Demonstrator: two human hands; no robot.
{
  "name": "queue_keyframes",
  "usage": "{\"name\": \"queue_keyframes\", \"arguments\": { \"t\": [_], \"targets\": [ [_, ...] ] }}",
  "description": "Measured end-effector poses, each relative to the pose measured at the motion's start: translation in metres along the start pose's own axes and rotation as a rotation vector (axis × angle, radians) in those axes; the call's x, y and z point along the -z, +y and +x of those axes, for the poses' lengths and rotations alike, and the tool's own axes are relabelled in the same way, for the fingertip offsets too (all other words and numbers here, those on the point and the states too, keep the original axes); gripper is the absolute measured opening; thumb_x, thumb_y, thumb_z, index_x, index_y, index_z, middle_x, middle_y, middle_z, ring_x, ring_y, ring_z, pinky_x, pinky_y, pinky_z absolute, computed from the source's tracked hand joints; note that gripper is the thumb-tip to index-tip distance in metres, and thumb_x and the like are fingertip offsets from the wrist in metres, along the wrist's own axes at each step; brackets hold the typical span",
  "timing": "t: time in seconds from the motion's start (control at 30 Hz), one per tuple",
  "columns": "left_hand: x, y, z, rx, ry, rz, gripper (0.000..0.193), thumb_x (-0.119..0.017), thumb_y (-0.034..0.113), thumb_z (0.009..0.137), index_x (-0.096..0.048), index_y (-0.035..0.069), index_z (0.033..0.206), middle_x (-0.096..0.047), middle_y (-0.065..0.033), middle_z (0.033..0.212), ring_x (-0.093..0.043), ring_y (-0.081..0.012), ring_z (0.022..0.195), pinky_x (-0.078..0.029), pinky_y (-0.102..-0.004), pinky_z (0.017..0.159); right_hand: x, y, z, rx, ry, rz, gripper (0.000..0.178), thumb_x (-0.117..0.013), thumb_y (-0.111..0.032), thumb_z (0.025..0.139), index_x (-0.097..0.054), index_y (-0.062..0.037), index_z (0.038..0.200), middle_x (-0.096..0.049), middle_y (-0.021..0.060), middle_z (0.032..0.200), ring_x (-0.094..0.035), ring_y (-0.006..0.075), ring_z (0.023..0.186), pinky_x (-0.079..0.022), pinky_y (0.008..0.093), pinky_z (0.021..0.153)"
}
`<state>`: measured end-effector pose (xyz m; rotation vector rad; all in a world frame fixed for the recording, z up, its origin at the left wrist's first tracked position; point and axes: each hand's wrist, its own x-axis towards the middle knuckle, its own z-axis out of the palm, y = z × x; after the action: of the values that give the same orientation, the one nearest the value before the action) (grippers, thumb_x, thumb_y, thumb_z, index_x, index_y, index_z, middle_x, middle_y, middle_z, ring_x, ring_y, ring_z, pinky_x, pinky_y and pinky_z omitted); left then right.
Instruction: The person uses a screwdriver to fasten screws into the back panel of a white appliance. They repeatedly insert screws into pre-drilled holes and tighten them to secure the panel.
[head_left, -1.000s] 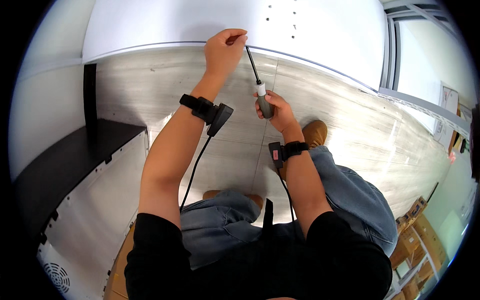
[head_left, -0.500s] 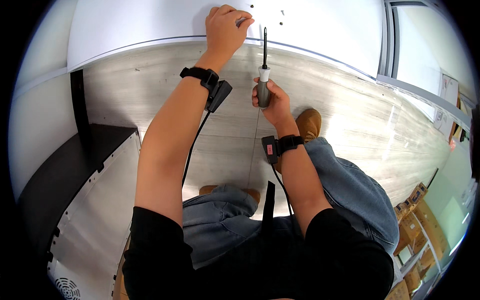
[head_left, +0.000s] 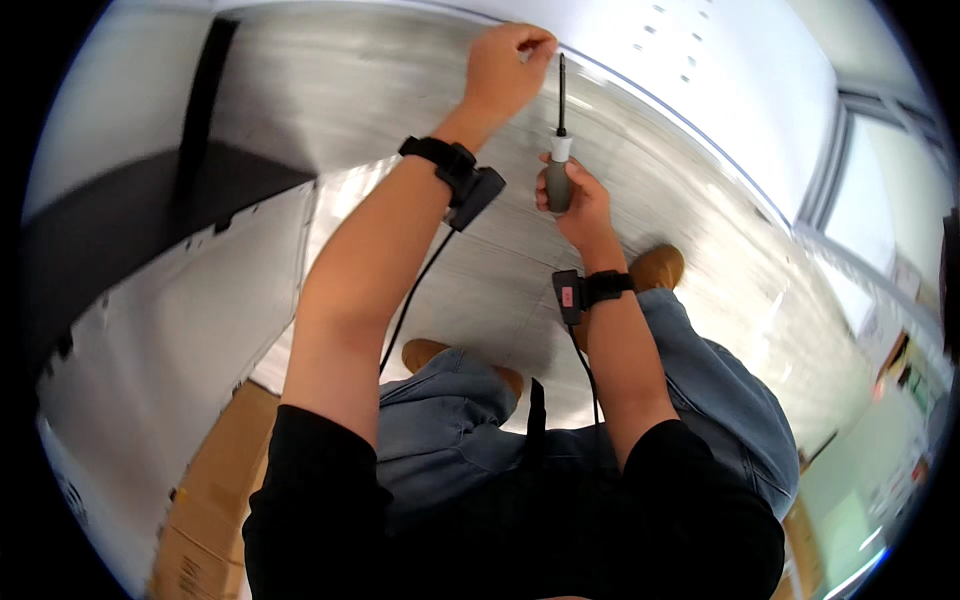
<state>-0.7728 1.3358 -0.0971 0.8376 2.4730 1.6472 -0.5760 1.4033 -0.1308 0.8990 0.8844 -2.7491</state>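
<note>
My right hand [head_left: 583, 208] is wrapped round the grey handle of a screwdriver [head_left: 560, 182]. Its dark shaft points away from me, with the tip up beside my left fingers. At the front edge of a white tabletop [head_left: 730, 130], my left hand [head_left: 505, 75] is closed in a pinch. Whatever lies between thumb and fingertips is too small or hidden to name. Several small blurred pieces [head_left: 690, 62] are scattered on the tabletop, right of the left hand. Black straps with small dark boxes circle both wrists.
At the left stand a black panel [head_left: 110, 205] and a pale metal sheet [head_left: 190, 320] with a toothed edge. A cardboard box [head_left: 220, 480] sits below it. My shoes rest on the pale floor [head_left: 480, 270]. A grey frame [head_left: 830, 165] borders the tabletop's right end.
The view has turned, so the tabletop now slants down to the right. My left hand has come closer to the screwdriver tip. The right hand keeps its hold on the screwdriver.
</note>
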Motion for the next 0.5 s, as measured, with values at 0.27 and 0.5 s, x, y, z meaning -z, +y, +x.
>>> {"name": "queue_keyframes", "arguments": {
  "t": [0.27, 0.5],
  "targets": [
    [0.123, -0.024, -0.109, 0.731, 0.339, -0.5, 0.016, -0.053, 0.015, 0.092, -0.061, 0.001, 0.094, -0.063, -0.0039, 0.076, -0.06, -0.0118, 0.063, -0.049, -0.0244, 0.057, -0.083, 0.06, 0.029, -0.362, -0.278, -0.231, 0.04, -0.05, -0.032, 0.09, -0.054, 0.0001, 0.113, -0.058, 0.0079, 0.079, -0.053, 0.0176, 0.068, -0.043, 0.0306, 0.063],
    [0.196, -0.013, -0.236, 1.094, 0.732, -0.57, 0.017, -0.044, 0.013, 0.095, -0.059, 0.005, 0.1, -0.066, -0.0073, 0.089, -0.061, -0.0135, 0.075, -0.05, -0.0266, 0.063, -0.134, 0.136, 0.02, -0.667, -0.492, -0.53, 0.038, -0.049, -0.033, 0.091, -0.056, -0.0028, 0.113, -0.058, 0.0056, 0.077, -0.054, 0.0148, 0.066, -0.044, 0.0296, 0.061]
  ]
}}
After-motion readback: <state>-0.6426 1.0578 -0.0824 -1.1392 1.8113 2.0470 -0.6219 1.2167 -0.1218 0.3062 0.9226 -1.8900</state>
